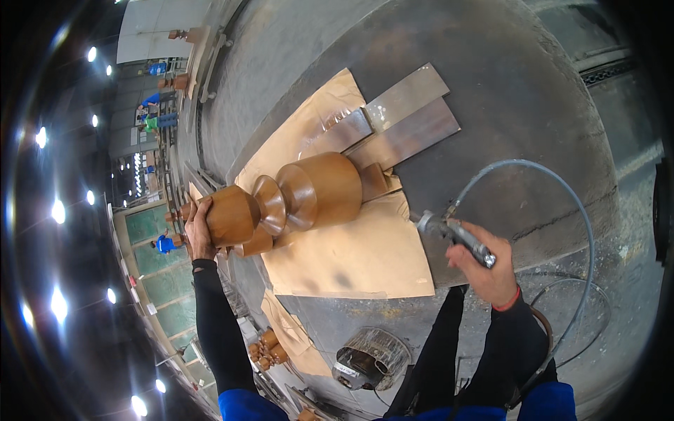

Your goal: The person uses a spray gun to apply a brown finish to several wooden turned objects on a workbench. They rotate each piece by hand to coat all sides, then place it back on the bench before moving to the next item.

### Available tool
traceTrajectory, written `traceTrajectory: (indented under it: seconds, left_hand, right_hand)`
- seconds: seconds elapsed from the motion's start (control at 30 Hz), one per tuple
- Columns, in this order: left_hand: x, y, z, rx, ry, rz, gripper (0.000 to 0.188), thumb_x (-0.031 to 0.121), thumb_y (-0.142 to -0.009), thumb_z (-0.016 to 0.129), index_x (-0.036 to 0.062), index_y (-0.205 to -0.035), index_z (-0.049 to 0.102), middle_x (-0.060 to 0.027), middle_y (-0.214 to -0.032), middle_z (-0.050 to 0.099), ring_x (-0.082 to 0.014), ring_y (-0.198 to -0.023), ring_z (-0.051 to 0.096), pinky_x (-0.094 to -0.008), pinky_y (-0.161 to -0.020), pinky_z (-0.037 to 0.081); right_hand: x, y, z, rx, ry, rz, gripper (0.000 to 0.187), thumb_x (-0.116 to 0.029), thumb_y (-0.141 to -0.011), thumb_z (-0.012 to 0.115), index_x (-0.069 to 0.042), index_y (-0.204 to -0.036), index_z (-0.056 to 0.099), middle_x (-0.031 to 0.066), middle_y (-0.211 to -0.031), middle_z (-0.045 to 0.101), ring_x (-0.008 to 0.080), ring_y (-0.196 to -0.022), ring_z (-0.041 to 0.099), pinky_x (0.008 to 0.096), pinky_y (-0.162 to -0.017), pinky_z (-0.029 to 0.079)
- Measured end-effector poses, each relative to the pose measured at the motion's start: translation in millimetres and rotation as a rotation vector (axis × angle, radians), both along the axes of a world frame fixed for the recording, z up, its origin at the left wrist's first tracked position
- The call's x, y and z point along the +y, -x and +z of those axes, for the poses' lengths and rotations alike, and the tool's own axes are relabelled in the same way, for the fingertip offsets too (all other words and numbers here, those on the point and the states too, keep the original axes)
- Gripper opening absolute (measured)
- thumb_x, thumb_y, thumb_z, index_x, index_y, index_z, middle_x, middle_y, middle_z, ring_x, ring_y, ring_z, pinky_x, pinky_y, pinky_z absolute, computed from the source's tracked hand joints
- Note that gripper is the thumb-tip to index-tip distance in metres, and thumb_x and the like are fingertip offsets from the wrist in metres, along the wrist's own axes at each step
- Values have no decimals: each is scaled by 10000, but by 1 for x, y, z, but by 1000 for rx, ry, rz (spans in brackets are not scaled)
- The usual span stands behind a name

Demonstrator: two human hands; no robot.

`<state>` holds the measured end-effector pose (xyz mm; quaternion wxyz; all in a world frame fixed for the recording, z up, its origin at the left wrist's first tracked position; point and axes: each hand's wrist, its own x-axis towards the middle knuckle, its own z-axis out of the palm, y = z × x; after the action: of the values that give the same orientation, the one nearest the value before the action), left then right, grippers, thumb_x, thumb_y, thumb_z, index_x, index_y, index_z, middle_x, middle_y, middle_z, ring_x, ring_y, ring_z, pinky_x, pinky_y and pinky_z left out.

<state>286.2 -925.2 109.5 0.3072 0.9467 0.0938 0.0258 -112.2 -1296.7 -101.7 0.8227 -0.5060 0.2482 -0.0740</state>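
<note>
A large turned brown wooden piece, shaped like a fat baluster with bulges and grooves, lies on its side on brown cardboard over a dark work surface. My left hand grips its left end, fingers wrapped on the rounded part. My right hand is to the right of the piece, closed around a metal spray gun whose nozzle points left at the cardboard. A grey hose loops from the tool up and round to the right.
Flat brown wooden boards lie behind the piece on the dark surface. A stained bucket stands below on the floor, beside smaller turned wooden parts. People work in the distance at the far left.
</note>
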Motion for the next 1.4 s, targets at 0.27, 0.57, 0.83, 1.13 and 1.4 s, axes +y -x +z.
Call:
traceTrajectory:
  seconds: [0.27,0.57,0.83,1.13,1.4]
  left_hand:
    - [70,-64,13,43,-9,-24,634,443,-911,785,12,-1370,713,-105,-1312,701,-241,-1178,666,-378,-1057,502]
    - [128,-117,25,156,100,85,543,463,-922,766,74,-1301,743,-84,-1194,728,-244,-1012,711,-392,-913,563]
    - [179,-166,25,283,205,-8,521,472,-957,734,113,-1333,689,-79,-1223,723,-243,-1082,714,-411,-949,565]
    - [195,-182,20,272,233,-40,514,493,-972,713,105,-1306,670,-100,-1199,724,-278,-1074,728,-443,-963,578]
    - [213,-170,14,128,200,-356,782,428,-1059,632,-33,-1650,408,-147,-1651,494,-258,-1492,508,-372,-1249,359]
  right_hand:
    - [11,7,0,0,47,-6,508,-200,-940,873,48,-1354,712,125,-941,806,129,-839,754,292,-784,586]
    - [46,0,28,313,154,74,486,-156,-912,884,30,-1333,727,169,-974,804,174,-865,784,311,-790,592]
    - [105,20,63,-166,138,65,551,-120,-868,902,30,-1363,714,187,-1017,814,225,-936,813,328,-840,605]
    - [132,1,44,108,133,-166,445,-190,-980,831,40,-1340,710,111,-956,782,131,-858,726,296,-786,569]
    - [125,-25,46,214,177,-127,444,-151,-963,835,32,-1348,709,89,-938,782,140,-845,750,284,-796,579]
